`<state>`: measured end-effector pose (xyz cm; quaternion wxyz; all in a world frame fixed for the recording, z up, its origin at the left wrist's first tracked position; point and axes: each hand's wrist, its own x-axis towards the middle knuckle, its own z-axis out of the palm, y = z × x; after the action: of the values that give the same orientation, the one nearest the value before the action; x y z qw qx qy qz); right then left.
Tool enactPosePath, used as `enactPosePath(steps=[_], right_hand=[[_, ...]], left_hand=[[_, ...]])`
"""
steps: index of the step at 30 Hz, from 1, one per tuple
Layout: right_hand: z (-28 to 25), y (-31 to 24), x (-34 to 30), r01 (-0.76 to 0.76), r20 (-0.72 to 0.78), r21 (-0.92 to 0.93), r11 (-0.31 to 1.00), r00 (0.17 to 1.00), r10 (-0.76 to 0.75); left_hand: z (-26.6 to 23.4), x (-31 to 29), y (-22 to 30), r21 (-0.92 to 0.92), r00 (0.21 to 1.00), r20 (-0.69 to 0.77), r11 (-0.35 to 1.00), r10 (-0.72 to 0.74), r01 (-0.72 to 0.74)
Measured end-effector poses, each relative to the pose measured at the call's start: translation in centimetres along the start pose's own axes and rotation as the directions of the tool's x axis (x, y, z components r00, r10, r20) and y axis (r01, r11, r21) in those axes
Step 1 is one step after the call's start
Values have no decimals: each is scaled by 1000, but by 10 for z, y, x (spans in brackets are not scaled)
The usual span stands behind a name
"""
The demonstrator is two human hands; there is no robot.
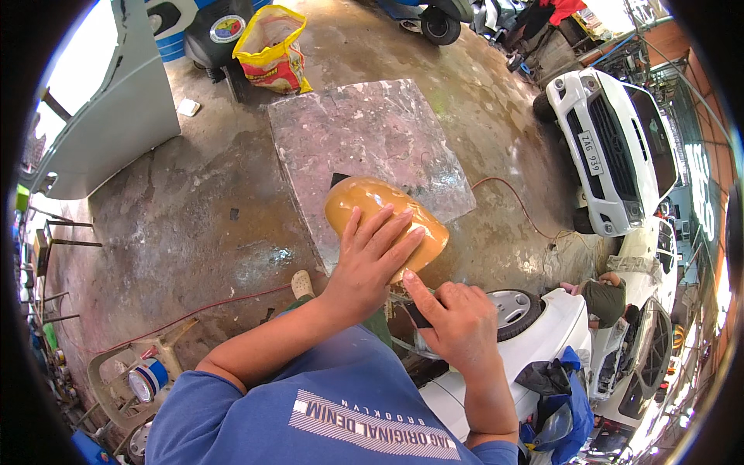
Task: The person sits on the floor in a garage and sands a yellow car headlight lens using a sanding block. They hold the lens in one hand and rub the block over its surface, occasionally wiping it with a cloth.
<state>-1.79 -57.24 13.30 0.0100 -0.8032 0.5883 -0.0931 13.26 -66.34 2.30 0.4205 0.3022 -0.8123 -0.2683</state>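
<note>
A glossy orange-tan curved shell (358,200) lies in front of me, over the near edge of a paint-spotted board. My left hand (370,256) rests on top of it with fingers stretched out and spread. At the shell's near right edge is my right hand (453,318), one finger pointing at the rim and the others curled in. Something dark (417,315) shows beneath the right hand; its kind cannot be made out. A small black piece (339,179) lies on the board (356,124) just beyond the shell.
A yellow and red sack (271,50) stands past the board. A grey panel (132,132) is at far left, a plastic chair (116,372) with a can (147,380) at near left. White vehicles (604,155) stand at right, where a person (603,301) is crouching. A red hose (201,310) crosses the floor.
</note>
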Motion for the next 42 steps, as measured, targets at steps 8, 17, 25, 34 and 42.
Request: enactPosePath(steps=[8,17,25,34,42], right_hand=[[-19,23,6,23,58,-156,988,998,-14],[-5,51,5,-265,-5,-38,964,964,265],[73,90,-87,-688,-25,391,612,657,754],[273,65,-309,-927,229,363,-92,-7,973],[285,104,-431,-592,251,647,-480,-430,867]], left_hand=[[0,-5,-5,52,1000,-3,998,18,-18],[-7,-3,-6,36,1000,-27,999,4,-3],[-3,24,-15,29,992,-120,999,27,-24],[12,53,-11,-49,997,-51,998,-49,47],[4,62,-26,89,994,-32,990,-104,106]])
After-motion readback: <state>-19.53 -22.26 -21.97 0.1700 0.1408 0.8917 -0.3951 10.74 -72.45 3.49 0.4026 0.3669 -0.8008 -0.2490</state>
